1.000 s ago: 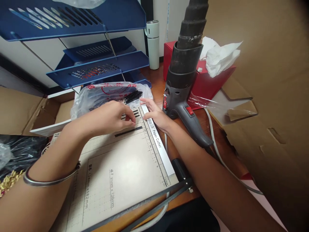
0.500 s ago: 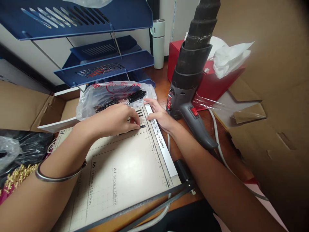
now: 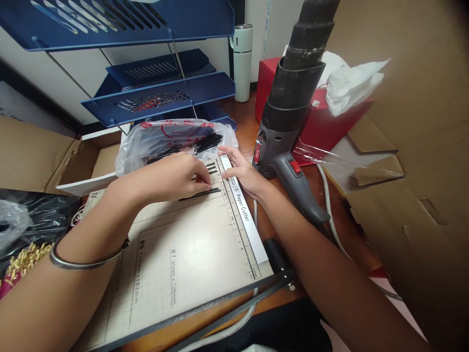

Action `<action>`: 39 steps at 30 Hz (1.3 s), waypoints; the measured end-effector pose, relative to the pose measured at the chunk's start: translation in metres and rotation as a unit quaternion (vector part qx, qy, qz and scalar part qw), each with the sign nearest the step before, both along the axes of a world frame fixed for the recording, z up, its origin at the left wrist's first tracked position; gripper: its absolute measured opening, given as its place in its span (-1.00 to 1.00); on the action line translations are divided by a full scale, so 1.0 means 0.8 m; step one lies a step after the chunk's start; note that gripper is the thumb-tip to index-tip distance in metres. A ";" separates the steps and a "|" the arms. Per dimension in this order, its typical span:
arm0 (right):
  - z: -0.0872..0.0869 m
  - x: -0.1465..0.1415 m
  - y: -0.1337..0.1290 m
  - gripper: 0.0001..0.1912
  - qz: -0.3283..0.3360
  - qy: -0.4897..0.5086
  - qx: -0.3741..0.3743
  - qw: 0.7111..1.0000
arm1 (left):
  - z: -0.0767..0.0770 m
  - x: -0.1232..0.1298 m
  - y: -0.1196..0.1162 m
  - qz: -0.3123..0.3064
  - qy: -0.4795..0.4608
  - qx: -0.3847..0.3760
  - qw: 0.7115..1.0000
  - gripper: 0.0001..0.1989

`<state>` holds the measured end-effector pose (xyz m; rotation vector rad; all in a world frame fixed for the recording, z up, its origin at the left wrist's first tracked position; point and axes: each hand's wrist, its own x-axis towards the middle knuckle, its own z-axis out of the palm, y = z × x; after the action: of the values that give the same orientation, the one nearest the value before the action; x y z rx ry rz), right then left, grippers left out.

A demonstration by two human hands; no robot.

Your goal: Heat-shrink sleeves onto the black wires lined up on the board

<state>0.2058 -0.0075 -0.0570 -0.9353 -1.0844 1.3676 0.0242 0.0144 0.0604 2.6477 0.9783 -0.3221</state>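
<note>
A cream paper cutter (image 3: 205, 249) with printed size lines lies before me. My left hand (image 3: 183, 177) is over its far part, thumb and fingertips closed together; whatever is between them is hidden. Just below those fingertips, thin black strips (image 3: 214, 190) lie across the board. More short black pieces (image 3: 211, 168) show beyond the fingers, partly covered by the hand. My right hand (image 3: 244, 173) rests at the far end of the cutter's white labelled edge (image 3: 244, 215). Its thumb reaches onto the ruler and its fingers stretch forward, apart from the thumb.
Behind the cutter sits a clear plastic bag (image 3: 135, 146) of thin black strips. A heat gun (image 3: 282, 146) stands nozzle-up at right, near a red tissue box (image 3: 344, 120) and a cable (image 3: 326, 195). Blue trays (image 3: 161, 98), a pale bottle (image 3: 242, 63) and cardboard (image 3: 410, 122) surround the area.
My left fingertips have drawn slightly back off the strip ends, which now show more plainly on the board. My right hand stays on the cutter's edge. The view has shifted a little.
</note>
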 end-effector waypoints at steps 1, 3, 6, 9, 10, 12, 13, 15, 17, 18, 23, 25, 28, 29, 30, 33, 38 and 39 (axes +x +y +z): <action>0.000 0.000 0.000 -0.27 0.000 -0.001 0.002 1.000 | 0.000 0.000 0.000 0.002 0.000 0.011 1.000 -0.76; -0.001 0.000 0.001 -0.27 -0.002 -0.003 0.008 1.000 | 0.000 0.001 0.001 0.008 0.000 0.022 1.000 -0.75; -0.001 0.001 0.002 -0.28 -0.002 -0.008 0.009 1.000 | 0.002 0.001 0.000 0.011 -0.003 0.015 1.000 -0.76; -0.001 0.001 0.002 -0.28 0.000 -0.010 0.010 1.000 | 0.002 0.001 0.000 0.010 0.001 0.011 1.000 -0.78; -0.001 0.001 0.002 -0.28 0.001 -0.010 0.010 1.000 | 0.002 0.001 0.000 0.009 0.004 0.013 1.000 -0.78; -0.001 0.001 0.002 -0.27 0.002 -0.011 0.011 1.000 | 0.001 0.001 0.000 0.008 0.007 0.016 1.000 -0.79; -0.001 0.001 0.002 -0.27 0.002 -0.011 0.011 1.000 | 0.000 0.001 0.000 0.006 0.007 0.017 1.000 -0.79; 0.000 0.000 0.001 -0.26 0.002 -0.010 0.008 1.000 | -0.003 0.001 0.001 0.004 0.008 0.025 1.000 -0.79; -0.001 0.000 0.001 -0.26 0.003 -0.006 0.004 1.000 | -0.005 0.001 0.002 0.004 0.008 0.045 0.999 -0.78; -0.001 -0.001 0.001 -0.25 0.004 -0.005 0.004 1.000 | -0.007 0.001 0.002 0.004 0.006 0.058 0.998 -0.77; -0.004 0.000 0.001 -0.23 0.008 -0.010 0.005 1.000 | -0.012 0.000 0.004 0.013 0.002 0.090 0.996 -0.76; -0.005 0.000 0.001 -0.23 0.008 -0.018 0.007 1.000 | -0.012 0.000 0.004 0.013 0.003 0.091 0.996 -0.76; -0.006 0.001 0.000 -0.24 0.007 -0.028 0.014 0.999 | -0.011 0.001 0.004 0.016 0.004 0.101 0.995 -0.76; -0.007 0.001 0.000 -0.25 0.006 -0.030 0.014 0.999 | -0.011 0.001 0.004 0.017 0.004 0.105 0.994 -0.76; -0.007 0.001 0.000 -0.25 0.006 -0.032 0.014 0.999 | -0.010 0.001 0.004 0.019 0.003 0.108 0.994 -0.77; -0.008 0.001 0.001 -0.26 0.000 -0.040 0.014 0.999 | -0.012 0.001 0.004 0.020 -0.005 0.113 0.993 -0.77; -0.011 -0.001 0.004 -0.27 -0.009 -0.044 0.018 0.999 | -0.015 0.000 0.007 0.012 -0.016 0.122 0.992 -0.77; -0.011 -0.001 0.005 -0.27 -0.010 -0.043 0.018 0.999 | -0.014 0.000 0.007 0.013 -0.015 0.121 0.992 -0.77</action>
<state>0.2046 -0.0039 -0.0661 -0.9842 -1.1581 1.2973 0.0241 0.0198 0.0488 2.8430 1.1051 -0.1644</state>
